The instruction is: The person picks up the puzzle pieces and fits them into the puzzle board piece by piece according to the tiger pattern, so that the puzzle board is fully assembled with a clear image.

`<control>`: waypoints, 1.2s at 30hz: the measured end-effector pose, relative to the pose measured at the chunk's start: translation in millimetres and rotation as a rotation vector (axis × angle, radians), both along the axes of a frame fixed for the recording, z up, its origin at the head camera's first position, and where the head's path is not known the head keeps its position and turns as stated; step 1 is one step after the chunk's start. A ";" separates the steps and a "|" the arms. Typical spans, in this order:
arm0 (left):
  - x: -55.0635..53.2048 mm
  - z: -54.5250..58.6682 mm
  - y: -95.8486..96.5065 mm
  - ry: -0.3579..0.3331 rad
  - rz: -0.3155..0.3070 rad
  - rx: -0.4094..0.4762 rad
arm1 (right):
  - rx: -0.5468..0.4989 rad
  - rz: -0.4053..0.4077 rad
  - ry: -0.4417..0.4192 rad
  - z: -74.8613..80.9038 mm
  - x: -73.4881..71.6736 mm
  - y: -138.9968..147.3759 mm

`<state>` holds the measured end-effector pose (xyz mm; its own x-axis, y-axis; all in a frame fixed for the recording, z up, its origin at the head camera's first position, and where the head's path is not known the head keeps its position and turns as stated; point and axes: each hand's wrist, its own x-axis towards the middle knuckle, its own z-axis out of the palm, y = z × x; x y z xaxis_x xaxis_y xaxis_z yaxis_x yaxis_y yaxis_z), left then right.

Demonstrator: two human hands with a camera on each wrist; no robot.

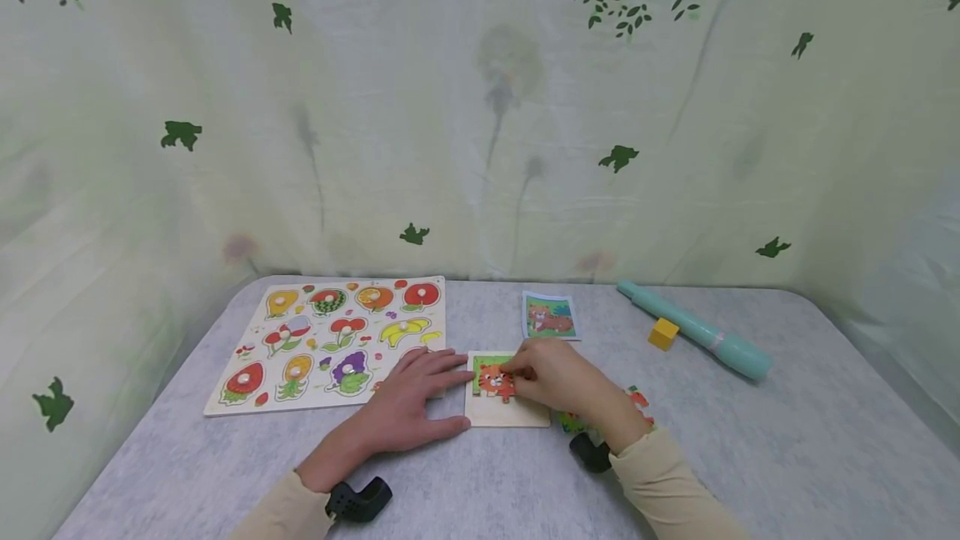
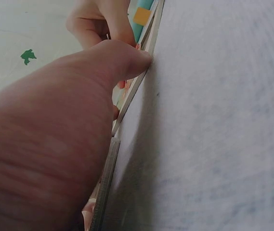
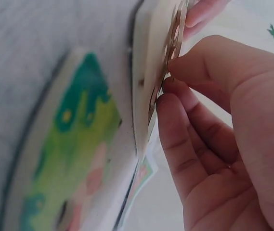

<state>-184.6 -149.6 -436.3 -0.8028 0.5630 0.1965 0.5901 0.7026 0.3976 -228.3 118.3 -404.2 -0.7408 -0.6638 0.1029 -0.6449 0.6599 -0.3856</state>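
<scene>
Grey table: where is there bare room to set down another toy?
Bare patches: front left, between the fruit board and left sleeve; back middle, between the fruit board and picture card; front right, between the teal tube and right sleeve. Crowded: around the small puzzle board, with the left hand and right hand at it and loose pieces close by.

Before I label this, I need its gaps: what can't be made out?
Head: loose pieces, partly hidden by right forearm.
Head: part of fruit board, behind left hand.
Left wrist: face of puzzle, mostly behind that hand.
Right wrist: nearest piece, blurred, cut by bottom edge.
</scene>
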 end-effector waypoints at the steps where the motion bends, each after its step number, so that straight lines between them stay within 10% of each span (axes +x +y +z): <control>1: 0.0 -0.1 -0.1 0.000 -0.001 0.002 | 0.001 -0.004 -0.005 0.6 0.7 -0.8; 36: 0.3 0.5 -1.3 -0.007 -0.011 0.009 | 0.022 -0.031 0.035 0.7 9.1 -4.0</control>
<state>-184.4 -150.9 -435.8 -0.7978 0.5703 0.1957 0.5950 0.6922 0.4085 -219.2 114.4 -403.5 -0.7575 -0.6426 0.1149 -0.6365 0.6880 -0.3484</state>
